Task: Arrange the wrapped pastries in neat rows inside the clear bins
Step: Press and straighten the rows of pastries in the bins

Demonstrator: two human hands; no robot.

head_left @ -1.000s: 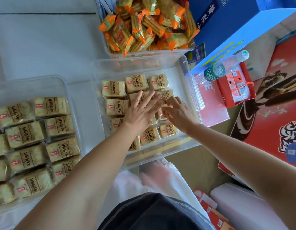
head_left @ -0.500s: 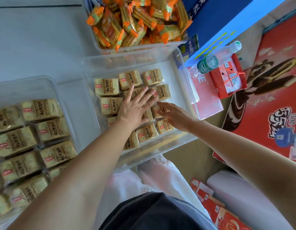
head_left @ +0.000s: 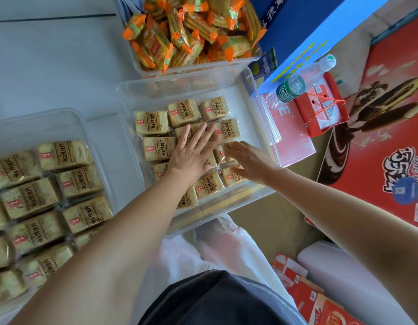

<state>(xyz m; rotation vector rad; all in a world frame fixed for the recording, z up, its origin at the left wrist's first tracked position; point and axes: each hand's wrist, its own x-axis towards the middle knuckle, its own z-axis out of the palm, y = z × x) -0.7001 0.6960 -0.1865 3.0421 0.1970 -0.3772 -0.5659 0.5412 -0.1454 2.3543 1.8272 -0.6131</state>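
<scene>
— Over the middle clear bin [head_left: 184, 86], how do the hands lie?
— Left hand [head_left: 191, 153] flat, fingers straight, pressing the wrapped pastries [head_left: 151, 123] rowed inside. Right hand [head_left: 250, 160] touches the right column.
— Gripping one?
— Cannot tell; its back hides that. Both hands cover several packs, and the left bin [head_left: 51, 114] is cut off.

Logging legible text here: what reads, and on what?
"海玉烤馍片": wrapped pastries, middle clear bin.
"Cestbon": water bottle label.
"巧乐兹": red carton.
"E": red sheet beneath a clear lid.
Yellow print on blue box: too blurred.
</scene>
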